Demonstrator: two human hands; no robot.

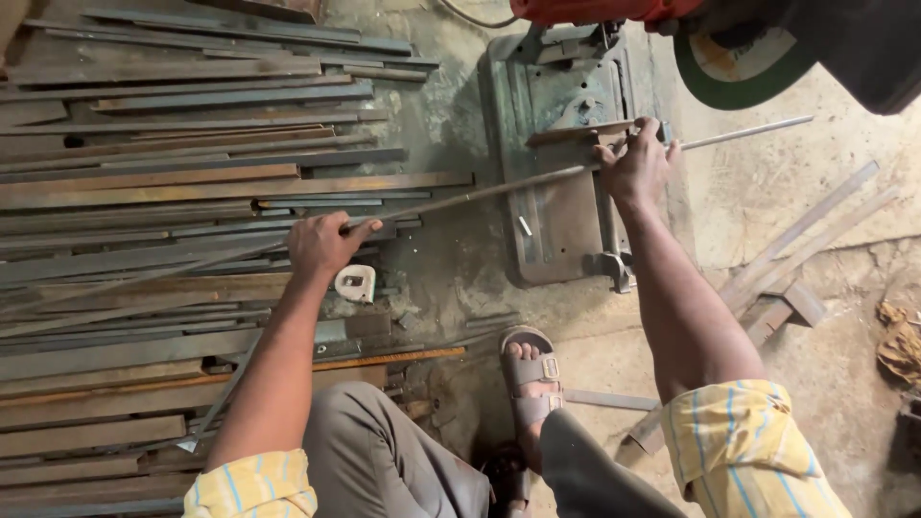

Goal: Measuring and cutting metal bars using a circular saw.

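On the workshop floor: a person crouches over a chop saw, one sandalled foot (pixel 531 384) planted near its base.
Rod: long thin steel rod (pixel 499 189) runs from the left pile, across the saw bed, and out past it on the far right; it lies at a slight slant, lower on the left.
Left hand: left hand (pixel 321 245) closed round the rod over the stacked strips, thumb laid along it.
Right hand: right hand (pixel 635 165) closed on the rod where it crosses the saw bed, pressing it down by the fence.
Saw: grey metal saw base (pixel 561 163) sits on the floor at centre; cutting disc (pixel 743 62) with green guard edge hangs raised at far right, clear of the rod; red motor housing (pixel 595 10) just above.
Handling, judged: rod looks stiff but whippy over such a length, light for one person, smooth and likely to roll or slide; two well-apart holds, one near the bed, suit it best. Cut ends could be sharp.
Left side: flat steel strips (pixel 173 182) stacked in rows, rusty and grey; a small white tape measure (pixel 355 283) lies on them just beside the left hand.
Right side: offcuts (pixel 796 259) scattered on the concrete floor (pixel 767 182).
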